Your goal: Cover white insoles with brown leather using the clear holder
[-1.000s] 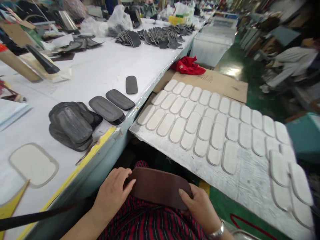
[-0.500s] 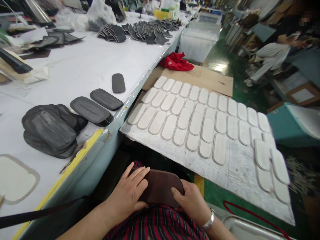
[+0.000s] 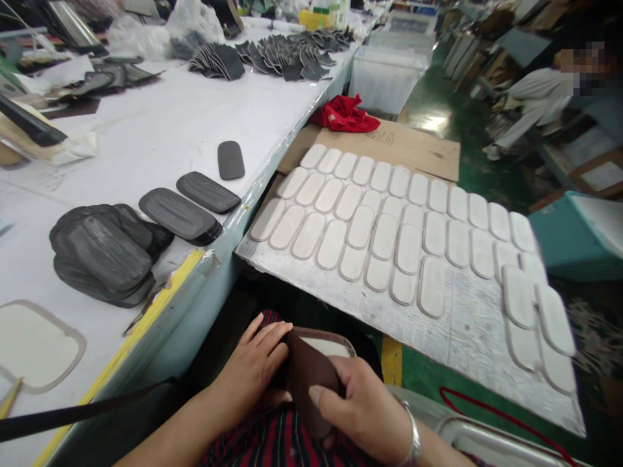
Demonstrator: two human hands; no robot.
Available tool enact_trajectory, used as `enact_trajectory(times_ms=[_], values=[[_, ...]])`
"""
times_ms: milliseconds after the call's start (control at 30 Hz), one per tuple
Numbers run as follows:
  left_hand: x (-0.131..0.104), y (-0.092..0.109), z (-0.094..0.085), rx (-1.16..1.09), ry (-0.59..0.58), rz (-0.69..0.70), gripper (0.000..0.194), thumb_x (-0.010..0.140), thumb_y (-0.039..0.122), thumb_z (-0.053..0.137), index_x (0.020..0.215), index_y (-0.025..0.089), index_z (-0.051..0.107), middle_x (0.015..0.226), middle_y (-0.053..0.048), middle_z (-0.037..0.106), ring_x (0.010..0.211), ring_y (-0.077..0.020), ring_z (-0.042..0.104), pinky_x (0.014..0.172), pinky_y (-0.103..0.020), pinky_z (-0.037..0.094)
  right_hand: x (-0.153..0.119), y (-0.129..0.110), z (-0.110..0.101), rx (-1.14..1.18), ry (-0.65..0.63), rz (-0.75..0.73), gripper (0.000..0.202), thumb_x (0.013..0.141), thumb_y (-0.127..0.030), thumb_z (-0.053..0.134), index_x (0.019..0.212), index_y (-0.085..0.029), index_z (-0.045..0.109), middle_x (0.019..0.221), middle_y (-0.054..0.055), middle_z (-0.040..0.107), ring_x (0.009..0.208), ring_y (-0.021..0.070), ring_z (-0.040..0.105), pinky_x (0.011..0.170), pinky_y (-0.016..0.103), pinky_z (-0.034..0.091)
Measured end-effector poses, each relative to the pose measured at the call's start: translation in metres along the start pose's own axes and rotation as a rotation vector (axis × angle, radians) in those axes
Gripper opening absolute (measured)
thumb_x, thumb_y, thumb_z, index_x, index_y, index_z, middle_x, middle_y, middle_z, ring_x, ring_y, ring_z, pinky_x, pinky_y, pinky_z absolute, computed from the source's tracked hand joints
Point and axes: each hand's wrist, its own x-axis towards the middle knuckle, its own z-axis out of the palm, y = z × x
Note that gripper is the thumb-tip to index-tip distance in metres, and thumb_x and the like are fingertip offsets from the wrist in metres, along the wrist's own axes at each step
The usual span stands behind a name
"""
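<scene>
A dark brown leather piece (image 3: 309, 370) lies in my lap, its right part lifted and folded back over a white oval piece with a brown rim (image 3: 331, 342). My left hand (image 3: 260, 363) presses on the brown piece's left end, thumb below it. My right hand (image 3: 357, 402), with a silver bracelet at the wrist, pinches the lifted end between thumb and fingers. Behind, rows of white oval pieces (image 3: 332, 244) cover a grey board, some overlapping. Dark grey oval pieces (image 3: 104, 250) are stacked on the white table to the left.
The white table (image 3: 160, 130) has a yellow-taped edge (image 3: 165, 295). A red cloth (image 3: 346, 115) sits on cardboard (image 3: 418, 149) beyond the board (image 3: 467, 324). Plastic bins (image 3: 384, 78) stand farther back. Teal container (image 3: 579, 233) at right; a seated person (image 3: 540, 97) beyond.
The brown piece lay flat between my hands before. My right hand has moved left and toward me with its right end, uncovering the white piece beneath. My left hand has barely moved.
</scene>
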Motion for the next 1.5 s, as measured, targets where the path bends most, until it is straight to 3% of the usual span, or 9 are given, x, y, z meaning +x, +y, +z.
enact_trajectory(times_ms=[133, 300, 500, 733, 1000, 1100, 1233, 1400, 1500], values=[[0.001, 0.001, -0.002, 0.020, -0.007, 0.012, 0.046, 0.062, 0.054, 0.065, 0.090, 0.018, 0.054, 0.126, -0.012, 0.048, 0.117, -0.0277, 0.041, 0.105, -0.052, 0.015, 0.003, 0.020, -0.021, -0.148, 0.199, 0.064, 0.018, 0.077, -0.034, 0.047, 0.076, -0.017, 0.055, 0.056, -0.003, 0.056, 0.038, 0.0091, 0.052, 0.034, 0.017, 0.040], [0.002, 0.005, -0.005, 0.054, 0.013, 0.045, 0.039, 0.064, 0.049, 0.066, 0.084, 0.017, 0.055, 0.127, -0.013, 0.046, 0.116, -0.0279, 0.042, 0.105, -0.052, 0.016, 0.003, 0.059, -0.049, -0.430, 0.357, 0.105, 0.028, 0.078, -0.041, 0.048, 0.062, -0.019, 0.046, 0.047, -0.003, 0.056, 0.039, 0.0119, 0.056, 0.035, 0.017, 0.035], [0.009, 0.007, 0.004, 0.053, 0.091, 0.107, 0.045, 0.063, 0.057, 0.062, 0.083, 0.018, 0.057, 0.126, -0.012, 0.048, 0.115, -0.0287, 0.043, 0.105, -0.052, 0.013, 0.002, 0.069, -0.051, -0.332, 0.355, 0.168, 0.031, 0.080, -0.046, 0.042, 0.065, -0.019, 0.047, 0.052, -0.001, 0.059, 0.041, 0.0118, 0.058, 0.033, 0.016, 0.034], [0.032, 0.028, 0.007, 0.012, -0.026, 0.159, 0.038, 0.067, 0.049, 0.063, 0.088, 0.019, 0.054, 0.131, -0.010, 0.043, 0.118, -0.0269, 0.041, 0.105, -0.051, 0.013, 0.001, 0.070, -0.055, -0.324, 0.326, 0.134, 0.030, 0.081, -0.043, 0.041, 0.066, -0.018, 0.049, 0.051, -0.001, 0.060, 0.040, 0.0105, 0.058, 0.034, 0.015, 0.036], [0.033, 0.033, 0.006, 0.031, -0.052, 0.141, 0.033, 0.069, 0.042, 0.062, 0.091, 0.019, 0.055, 0.129, -0.010, 0.046, 0.118, -0.0274, 0.040, 0.106, -0.051, 0.009, -0.001, 0.070, -0.057, -0.328, 0.285, 0.113, 0.030, 0.081, -0.042, 0.040, 0.064, -0.018, 0.049, 0.050, -0.001, 0.059, 0.039, 0.0111, 0.058, 0.032, 0.015, 0.035], [0.035, 0.034, 0.006, 0.061, -0.056, 0.164, 0.043, 0.069, 0.044, 0.062, 0.104, 0.021, 0.054, 0.128, -0.010, 0.046, 0.117, -0.0279, 0.041, 0.104, -0.054, 0.012, -0.002, 0.067, -0.059, -0.405, 0.268, 0.075, 0.032, 0.082, -0.041, 0.039, 0.063, -0.018, 0.049, 0.051, -0.001, 0.060, 0.040, 0.0105, 0.059, 0.035, 0.015, 0.037], [0.040, 0.042, 0.007, 0.109, -0.100, 0.216, 0.060, 0.070, 0.048, 0.060, 0.125, 0.029, 0.042, 0.135, -0.011, 0.038, 0.122, -0.0299, 0.035, 0.101, -0.056, 0.016, -0.002, 0.061, -0.060, -0.518, 0.264, 0.029, 0.031, 0.083, -0.039, 0.039, 0.063, -0.018, 0.049, 0.050, -0.001, 0.061, 0.039, 0.0089, 0.057, 0.039, 0.015, 0.037], [0.047, 0.057, 0.012, 0.110, -0.113, 0.236, 0.045, 0.077, 0.045, 0.054, 0.119, 0.031, 0.049, 0.133, -0.007, 0.040, 0.123, -0.0281, 0.033, 0.102, -0.053, 0.019, 0.002, 0.066, -0.065, -0.519, 0.302, 0.022, 0.034, 0.082, -0.044, 0.042, 0.061, -0.018, 0.049, 0.046, -0.002, 0.058, 0.037, 0.0087, 0.055, 0.038, 0.016, 0.035], [0.047, 0.059, 0.013, 0.103, -0.102, 0.201, 0.037, 0.078, 0.043, 0.054, 0.113, 0.032, 0.054, 0.133, -0.006, 0.041, 0.122, -0.0273, 0.034, 0.102, -0.053, 0.021, 0.000, 0.083, -0.072, -0.329, 0.369, 0.067, 0.040, 0.080, -0.052, 0.041, 0.060, -0.018, 0.046, 0.043, -0.003, 0.053, 0.034, 0.0096, 0.052, 0.033, 0.017, 0.033]])
